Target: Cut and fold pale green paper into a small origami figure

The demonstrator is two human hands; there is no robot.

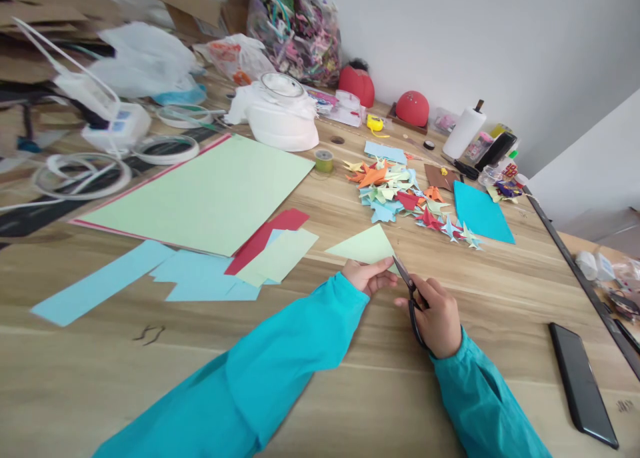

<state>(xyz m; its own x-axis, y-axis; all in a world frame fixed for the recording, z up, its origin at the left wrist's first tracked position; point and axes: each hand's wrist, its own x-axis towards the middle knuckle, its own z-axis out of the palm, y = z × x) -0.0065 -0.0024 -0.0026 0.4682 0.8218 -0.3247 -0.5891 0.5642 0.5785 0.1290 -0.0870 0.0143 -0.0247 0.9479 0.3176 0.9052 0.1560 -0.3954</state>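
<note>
While the left grip [366, 277] pinches paper [371, 245], the right grip [440, 315] holds scissors [410, 285].

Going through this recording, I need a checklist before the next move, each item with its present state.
1. Scissors held in the right hand: ok.
2. Pale green triangular paper held by the left hand: ok.
3. Left thumb well away from the blades: not ok, it lies right beside the tips.
4. Blades lined up with a fold or mark: cannot tell, too small to make out.
5. Pointed paper shapes clear of the scissors: ok, piled beyond the hands.
</note>
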